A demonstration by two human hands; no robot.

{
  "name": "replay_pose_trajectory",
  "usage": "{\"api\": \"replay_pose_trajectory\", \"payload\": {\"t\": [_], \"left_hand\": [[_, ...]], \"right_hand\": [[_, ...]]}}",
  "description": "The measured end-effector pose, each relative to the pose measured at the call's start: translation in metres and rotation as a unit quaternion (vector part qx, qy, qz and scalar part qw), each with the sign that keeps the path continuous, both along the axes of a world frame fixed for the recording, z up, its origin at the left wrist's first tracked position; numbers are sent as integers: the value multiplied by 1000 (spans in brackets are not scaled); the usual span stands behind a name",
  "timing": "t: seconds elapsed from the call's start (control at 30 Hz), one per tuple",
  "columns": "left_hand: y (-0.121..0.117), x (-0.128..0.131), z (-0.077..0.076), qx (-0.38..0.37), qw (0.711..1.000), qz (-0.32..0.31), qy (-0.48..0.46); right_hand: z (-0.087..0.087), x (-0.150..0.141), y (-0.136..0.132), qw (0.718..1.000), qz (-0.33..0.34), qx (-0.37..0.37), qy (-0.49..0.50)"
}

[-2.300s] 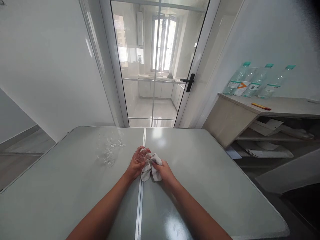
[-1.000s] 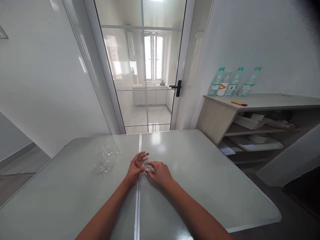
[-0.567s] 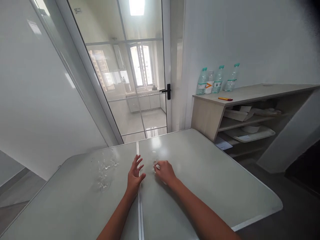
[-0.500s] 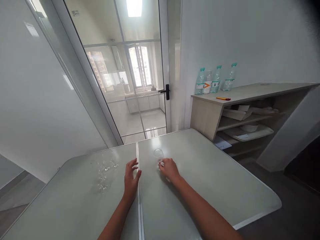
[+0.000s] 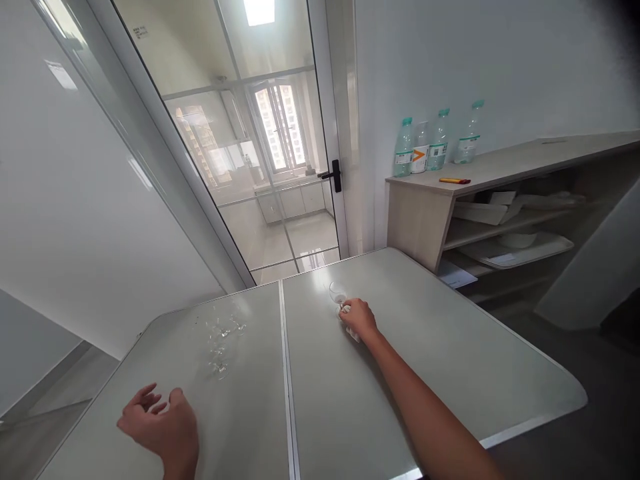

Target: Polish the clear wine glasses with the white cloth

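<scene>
My right hand [image 5: 359, 319] is over the right half of the table, with its fingers closed at the stem of a clear stemmed glass [image 5: 338, 291]. The glass's round bowl points away from me. Something small and white [image 5: 353, 335] shows under the palm; its kind is unclear. Above the near left part of the table, my left hand [image 5: 163, 423] is empty, fingers loosely curled and apart. Beyond it, several clear stemmed glasses [image 5: 220, 343] are grouped on the left half of the table; their outlines are faint.
A metal seam [image 5: 287, 360] divides the pale table [image 5: 440, 353]. Behind it is a glass door with a black handle [image 5: 336, 176]. A wooden shelf unit [image 5: 415, 207] at the right bears plastic bottles [image 5: 438, 147], a cup [image 5: 419, 159] and a red-yellow object [image 5: 455, 181].
My left hand has moved left and nearer to me, away from the seam. My right hand stays at the glass, whose bowl now shows more clearly. The whole view has shifted and tilted slightly.
</scene>
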State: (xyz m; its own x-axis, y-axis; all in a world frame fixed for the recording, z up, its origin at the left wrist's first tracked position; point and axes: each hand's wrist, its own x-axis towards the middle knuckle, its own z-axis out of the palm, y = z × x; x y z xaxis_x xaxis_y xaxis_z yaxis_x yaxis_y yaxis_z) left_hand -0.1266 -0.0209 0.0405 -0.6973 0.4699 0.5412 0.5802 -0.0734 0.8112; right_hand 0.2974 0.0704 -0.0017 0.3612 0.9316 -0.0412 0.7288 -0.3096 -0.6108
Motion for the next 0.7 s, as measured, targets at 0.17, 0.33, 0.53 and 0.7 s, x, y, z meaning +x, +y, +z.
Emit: {"api": "replay_pose_trajectory", "payload": {"t": [0.17, 0.33, 0.53, 0.7], "left_hand": [[6, -36, -36, -86, 985, 5, -149], [31, -25, -43, -82, 974, -71, -198], [47, -17, -52, -108, 976, -115, -151], [42, -4, -47, -119, 970, -149, -151]], "right_hand": [[-1, 3, 3, 1000, -4, 5, 23], [0, 4, 4, 999, -10, 5, 40], [10, 7, -5, 999, -18, -11, 38], [21, 12, -19, 998, -38, -51, 5]]}}
